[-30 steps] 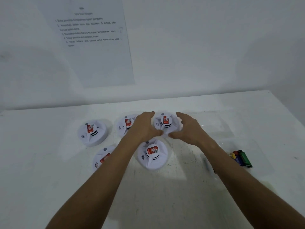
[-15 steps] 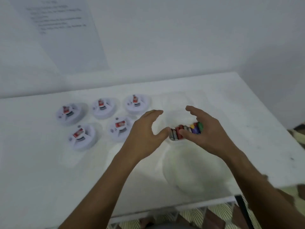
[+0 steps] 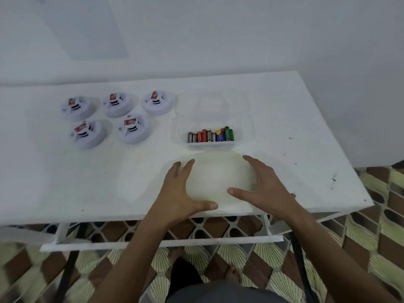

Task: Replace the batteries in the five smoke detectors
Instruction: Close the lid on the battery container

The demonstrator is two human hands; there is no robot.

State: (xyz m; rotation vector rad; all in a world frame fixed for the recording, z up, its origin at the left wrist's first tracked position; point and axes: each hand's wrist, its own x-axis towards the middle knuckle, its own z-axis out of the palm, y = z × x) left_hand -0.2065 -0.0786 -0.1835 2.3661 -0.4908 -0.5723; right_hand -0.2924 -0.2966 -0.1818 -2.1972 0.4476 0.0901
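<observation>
The five smoke detectors (image 3: 113,119) sit near the desk's (image 3: 306,132) back left corner. They look light, hard and smooth, so hold one by its round rim. Both hands (image 3: 181,193) are spread wide near the front edge, holding nothing.

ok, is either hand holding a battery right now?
No. The left hand and right hand are spread open near the table's front edge, and the batteries lie in their clear tray beyond them.

- Soft, even, slightly dim light washes my white tabletop (image 3: 284,119) pale.
- Only faint shadows.
- Slightly blurred overall.
- Wide-angle bending tilts the edges.
</observation>
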